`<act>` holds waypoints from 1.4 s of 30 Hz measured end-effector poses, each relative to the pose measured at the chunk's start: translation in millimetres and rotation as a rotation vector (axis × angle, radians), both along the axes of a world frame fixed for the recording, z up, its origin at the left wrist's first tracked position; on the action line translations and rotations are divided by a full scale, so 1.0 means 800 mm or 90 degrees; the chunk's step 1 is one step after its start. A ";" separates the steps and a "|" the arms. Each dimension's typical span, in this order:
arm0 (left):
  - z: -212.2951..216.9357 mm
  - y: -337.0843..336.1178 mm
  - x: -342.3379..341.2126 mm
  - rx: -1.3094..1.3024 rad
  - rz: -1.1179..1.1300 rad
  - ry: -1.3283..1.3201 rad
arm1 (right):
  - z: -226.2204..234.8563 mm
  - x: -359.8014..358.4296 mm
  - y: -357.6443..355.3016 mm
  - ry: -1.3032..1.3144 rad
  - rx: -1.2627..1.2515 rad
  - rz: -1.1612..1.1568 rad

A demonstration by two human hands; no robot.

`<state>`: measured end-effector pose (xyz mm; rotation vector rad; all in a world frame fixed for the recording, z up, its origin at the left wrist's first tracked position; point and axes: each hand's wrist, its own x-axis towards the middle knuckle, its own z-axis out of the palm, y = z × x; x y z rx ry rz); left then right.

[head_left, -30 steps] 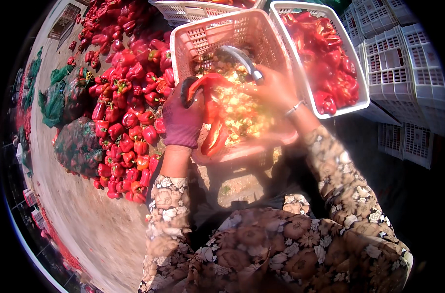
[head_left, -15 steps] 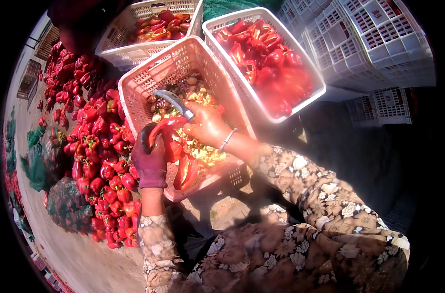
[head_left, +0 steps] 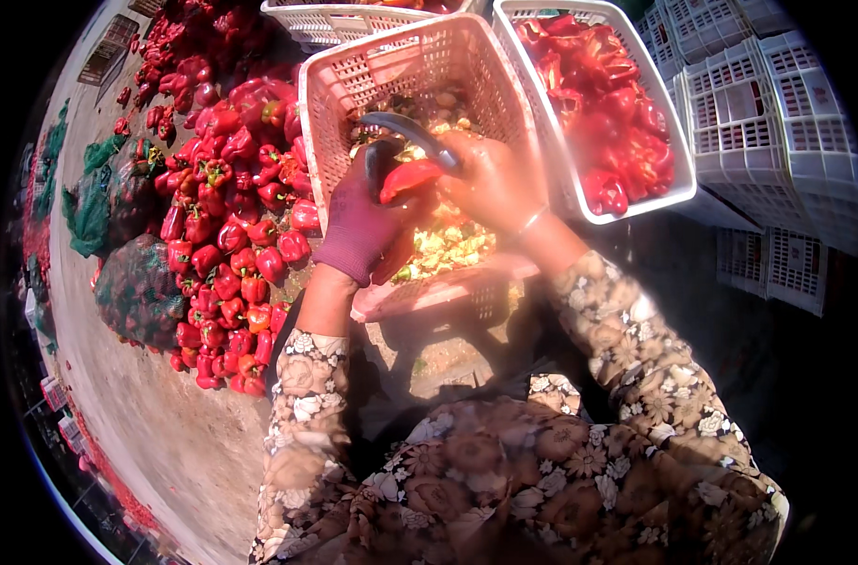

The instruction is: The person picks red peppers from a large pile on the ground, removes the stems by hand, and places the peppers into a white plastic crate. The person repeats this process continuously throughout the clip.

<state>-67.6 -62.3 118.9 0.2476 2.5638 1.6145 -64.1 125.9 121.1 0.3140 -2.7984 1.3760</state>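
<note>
My left hand (head_left: 365, 217), in a purple glove with dark fingertips, grips a piece of red bell pepper (head_left: 410, 176). A curved knife (head_left: 402, 126) is held in my bare right hand (head_left: 495, 188), its grey blade pointing left above the left fingers. Both hands are close together over a pink slotted crate (head_left: 402, 58). Pale pepper cores and seeds (head_left: 448, 250) lie inside that crate beneath them. More of the pepper seems to hang below my left palm, but glare and the hands partly hide it.
A white crate (head_left: 678, 141) of cut red peppers stands to the right, with another white crate (head_left: 353, 26) behind. Whole red peppers (head_left: 231, 226) are heaped on the left beside green mesh sacks (head_left: 139, 292). White crates (head_left: 739, 104) are stacked at the far right.
The view has shifted, so the crates sit farther right and higher. My hands have come closer together, and the pepper piece now lies between them, near the knife.
</note>
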 end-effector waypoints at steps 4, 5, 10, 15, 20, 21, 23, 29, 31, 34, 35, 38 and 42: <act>-0.006 -0.006 0.001 0.193 0.066 -0.134 | 0.007 -0.007 0.006 -0.247 -0.322 -0.079; -0.008 -0.001 0.007 0.196 0.059 -0.163 | -0.001 -0.008 0.001 -0.230 -0.403 -0.073; -0.024 0.013 0.007 0.326 0.116 -0.254 | -0.005 -0.010 0.010 -0.269 -0.447 -0.110; -0.020 0.002 0.000 0.221 0.101 -0.271 | 0.006 -0.010 0.019 -0.327 -0.456 -0.076; -0.016 0.013 -0.002 0.078 0.042 -0.127 | 0.006 -0.011 0.038 -0.347 -0.443 -0.086; -0.015 0.012 -0.002 0.045 0.027 -0.092 | 0.011 -0.010 0.040 -0.363 -0.440 -0.086; -0.014 0.014 -0.006 -0.016 -0.007 -0.020 | 0.025 -0.010 0.047 -0.392 -0.433 -0.089; -0.019 0.022 0.000 0.118 0.034 -0.063 | 0.025 -0.006 0.056 -0.320 -0.353 -0.067; -0.016 0.028 -0.001 0.100 0.080 -0.092 | 0.022 -0.007 0.058 -0.280 -0.267 -0.069; -0.016 0.034 -0.013 -0.020 0.114 -0.086 | 0.007 -0.011 0.064 -0.162 -0.161 -0.155; -0.020 0.038 -0.020 -0.049 0.115 -0.047 | 0.003 -0.014 0.071 -0.129 -0.161 -0.155; -0.021 0.057 -0.037 -0.135 0.087 -0.081 | -0.005 -0.007 0.093 -0.060 -0.023 -0.145; -0.018 0.115 -0.050 -0.165 0.048 -0.024 | 0.038 0.028 0.087 -0.026 -0.057 -0.158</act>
